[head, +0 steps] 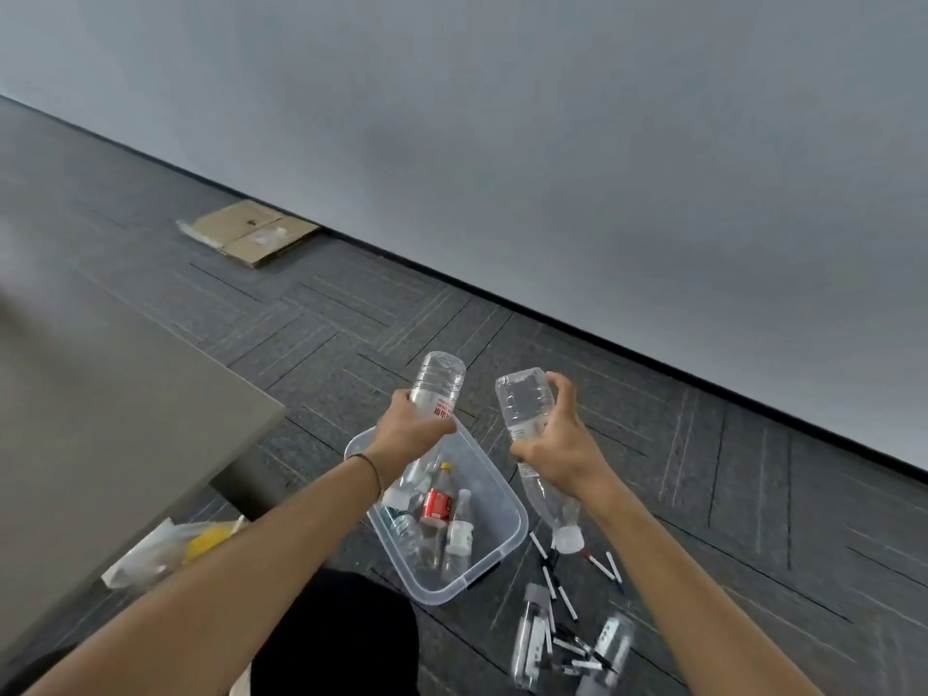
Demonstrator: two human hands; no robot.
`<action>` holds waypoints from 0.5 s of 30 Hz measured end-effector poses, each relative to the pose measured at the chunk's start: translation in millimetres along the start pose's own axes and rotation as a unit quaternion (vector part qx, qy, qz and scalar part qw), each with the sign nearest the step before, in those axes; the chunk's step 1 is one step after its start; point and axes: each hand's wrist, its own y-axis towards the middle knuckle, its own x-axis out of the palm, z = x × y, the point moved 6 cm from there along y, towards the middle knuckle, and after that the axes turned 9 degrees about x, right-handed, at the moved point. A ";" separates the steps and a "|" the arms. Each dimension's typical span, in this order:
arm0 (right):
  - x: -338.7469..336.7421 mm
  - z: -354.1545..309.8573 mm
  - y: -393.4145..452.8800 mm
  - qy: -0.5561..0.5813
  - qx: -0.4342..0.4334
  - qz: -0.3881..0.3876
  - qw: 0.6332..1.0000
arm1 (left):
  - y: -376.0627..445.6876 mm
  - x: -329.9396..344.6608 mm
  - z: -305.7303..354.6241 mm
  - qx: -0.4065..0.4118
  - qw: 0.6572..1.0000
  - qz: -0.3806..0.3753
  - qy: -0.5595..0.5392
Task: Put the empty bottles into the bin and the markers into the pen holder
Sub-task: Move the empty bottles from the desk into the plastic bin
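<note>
My left hand [409,434] grips a clear empty bottle [438,381] with red print, held upside down over the clear plastic bin [507,540]. My right hand [557,444] grips a second clear bottle [522,404], cap end down, just right of the bin. Several bottles lie in the bin, one with a red label [436,505]. Several black-and-white markers [567,602] are scattered on the carpet right of the bin. Two clear containers [532,635] lie on their sides among the markers at the bottom; I cannot tell which is the pen holder.
A grey table [100,419] fills the left side, with a plastic bag holding something yellow [201,542] on the floor at its corner. Flattened cardboard [251,233] lies by the grey wall. Dark carpet tiles cover the floor.
</note>
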 end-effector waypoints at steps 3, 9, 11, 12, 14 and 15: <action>15.7 11.8 14.9 0.000 0.016 -0.009 1.000 | 8.1 4.8 -27.7 -0.058 0.997 -0.009 -0.057; 41.3 19.7 33.3 -0.016 0.029 -0.017 0.999 | 23.5 -4.0 -50.7 -0.074 0.996 0.030 -0.045; 52.6 19.5 38.7 -0.029 0.034 -0.021 0.999 | 22.7 -6.6 -48.9 -0.061 0.998 0.033 -0.013; 59.0 20.0 42.3 -0.040 0.037 -0.023 0.998 | 21.6 -6.8 -47.9 -0.055 0.998 0.029 0.002; 70.4 22.0 51.3 -0.058 0.046 -0.023 0.997 | 19.3 -7.0 -47.8 -0.049 0.998 0.022 0.023; 74.2 21.6 55.1 -0.063 0.052 -0.020 0.996 | 17.6 -7.5 -48.4 -0.046 0.998 0.020 0.036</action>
